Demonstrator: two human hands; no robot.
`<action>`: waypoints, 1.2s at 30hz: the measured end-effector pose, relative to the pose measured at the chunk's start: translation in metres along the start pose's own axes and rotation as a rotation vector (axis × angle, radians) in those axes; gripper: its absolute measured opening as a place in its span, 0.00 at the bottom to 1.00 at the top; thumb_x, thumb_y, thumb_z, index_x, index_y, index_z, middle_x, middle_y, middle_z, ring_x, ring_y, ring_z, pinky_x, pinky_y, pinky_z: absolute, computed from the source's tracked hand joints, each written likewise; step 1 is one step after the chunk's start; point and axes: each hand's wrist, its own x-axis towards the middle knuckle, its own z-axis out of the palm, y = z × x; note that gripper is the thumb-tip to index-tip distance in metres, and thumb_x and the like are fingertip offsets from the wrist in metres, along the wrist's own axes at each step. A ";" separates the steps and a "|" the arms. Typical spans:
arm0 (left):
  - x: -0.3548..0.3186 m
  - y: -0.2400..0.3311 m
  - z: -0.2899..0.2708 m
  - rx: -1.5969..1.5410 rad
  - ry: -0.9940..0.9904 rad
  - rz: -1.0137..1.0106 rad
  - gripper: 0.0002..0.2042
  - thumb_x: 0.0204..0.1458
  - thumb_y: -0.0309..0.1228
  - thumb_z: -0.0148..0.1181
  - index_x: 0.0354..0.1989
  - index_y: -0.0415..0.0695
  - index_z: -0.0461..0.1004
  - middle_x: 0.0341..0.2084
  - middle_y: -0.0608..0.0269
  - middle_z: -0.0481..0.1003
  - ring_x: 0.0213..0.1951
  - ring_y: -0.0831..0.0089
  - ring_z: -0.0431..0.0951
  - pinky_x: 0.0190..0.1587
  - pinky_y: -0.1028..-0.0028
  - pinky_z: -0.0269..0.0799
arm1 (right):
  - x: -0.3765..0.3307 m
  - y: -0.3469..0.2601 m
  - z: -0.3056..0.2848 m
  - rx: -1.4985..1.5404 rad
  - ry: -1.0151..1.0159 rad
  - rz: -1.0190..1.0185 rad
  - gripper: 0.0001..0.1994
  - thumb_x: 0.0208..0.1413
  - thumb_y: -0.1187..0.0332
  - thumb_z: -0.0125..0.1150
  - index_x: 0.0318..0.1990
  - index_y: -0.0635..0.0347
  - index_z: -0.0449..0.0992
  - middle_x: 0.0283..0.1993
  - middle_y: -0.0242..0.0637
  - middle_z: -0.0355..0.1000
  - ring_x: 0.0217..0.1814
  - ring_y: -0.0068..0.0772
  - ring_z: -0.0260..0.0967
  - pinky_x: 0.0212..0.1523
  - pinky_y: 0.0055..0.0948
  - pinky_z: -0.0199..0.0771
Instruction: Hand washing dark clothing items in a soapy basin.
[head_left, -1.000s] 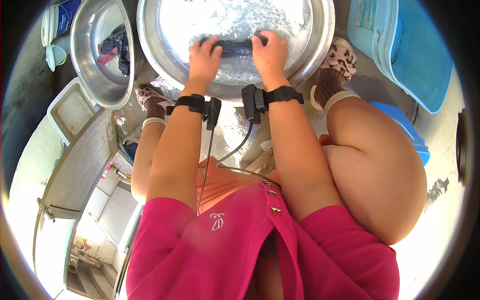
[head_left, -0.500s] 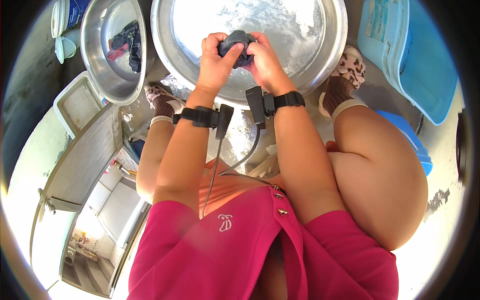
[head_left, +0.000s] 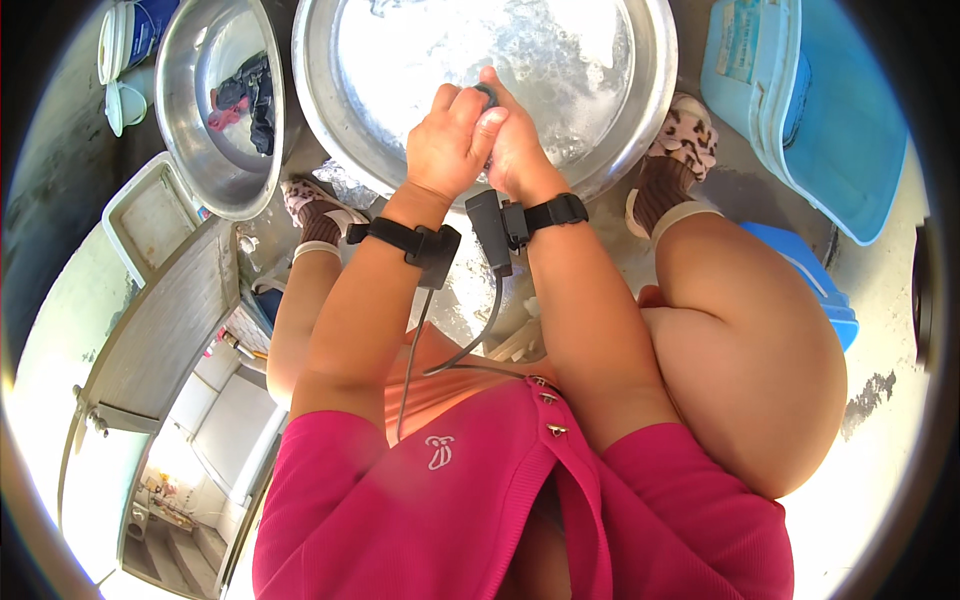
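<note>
Over the big metal basin (head_left: 655,95), my left hand (head_left: 443,148) and my right hand (head_left: 516,155) are pressed together. Between them is a wadded dark grey cloth (head_left: 487,94), most of it hidden by the fingers and palms. Both hands are closed round it, the left knuckles folded over and the right fingers pointing away from me. Cloudy, sudsy water (head_left: 575,75) fills the basin below. A black strap with a small device and cable sits on each wrist.
To the left stands a smaller metal basin (head_left: 180,140) with dark and reddish wet clothes (head_left: 255,100) inside. Beside it is a pale rectangular tray (head_left: 122,215). A large light-blue tub (head_left: 850,180) stands at the right, with a blue plastic piece (head_left: 800,270) near my knee.
My hands have closed together tightly and moved slightly nearer to me, squeezing the cloth, which was a plainly visible ball before. The view has shifted slightly.
</note>
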 end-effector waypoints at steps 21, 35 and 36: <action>-0.028 -0.063 0.044 0.260 -0.554 -0.181 0.16 0.46 0.29 0.49 0.46 0.47 0.68 0.49 0.54 0.62 0.48 0.51 0.64 0.49 0.60 0.64 | 0.037 0.018 -0.056 -1.086 0.649 -0.492 0.20 0.44 0.72 0.47 0.49 0.46 0.68 0.48 0.53 0.59 0.50 0.55 0.58 0.51 0.40 0.61; -0.015 -0.032 0.005 -0.107 0.065 0.002 0.12 0.49 0.37 0.55 0.39 0.45 0.68 0.40 0.51 0.61 0.44 0.57 0.64 0.46 0.66 0.64 | 0.019 0.006 -0.014 0.012 -0.113 -0.070 0.18 0.53 0.49 0.50 0.39 0.55 0.70 0.35 0.34 0.68 0.38 0.25 0.65 0.37 0.27 0.66; -0.018 -0.029 0.008 -0.122 0.069 -0.038 0.14 0.50 0.38 0.54 0.42 0.46 0.65 0.41 0.50 0.61 0.46 0.56 0.63 0.45 0.65 0.65 | 0.016 0.006 -0.010 -0.086 -0.055 -0.063 0.22 0.52 0.44 0.49 0.38 0.54 0.70 0.34 0.32 0.67 0.37 0.25 0.65 0.34 0.28 0.66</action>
